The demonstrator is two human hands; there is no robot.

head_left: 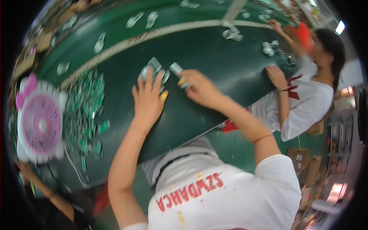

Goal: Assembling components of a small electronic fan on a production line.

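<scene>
1. At dk green worktable (237,69), w/ green floor (230,151) below.
2. With L hand (149,103): fingers wide over pale parts (155,63); can't tell if gripping any. Keep pressure light, just enough to stop sliding.
3. With R hand (201,88): pinching pale flat piece (176,68), just R of said parts. Hold by edges, approx. level; avoid bumping L fingertips.
4. Between hands: leave narrow gap, for clear view of piece.
5. To L: loose heap of green boards (86,99). Keep off, to avoid dragging any along.
6. Farther L: pink-and-white fan (42,119) w/ white cable (73,163). Stay clear of cable.
7. Beyond table: green belt (119,32) w/ more pale items (135,20). Don't overreach.
8. Far R: co-worker (306,103) at same table, nr another parts cluster (270,48). Leave elbow room.
</scene>
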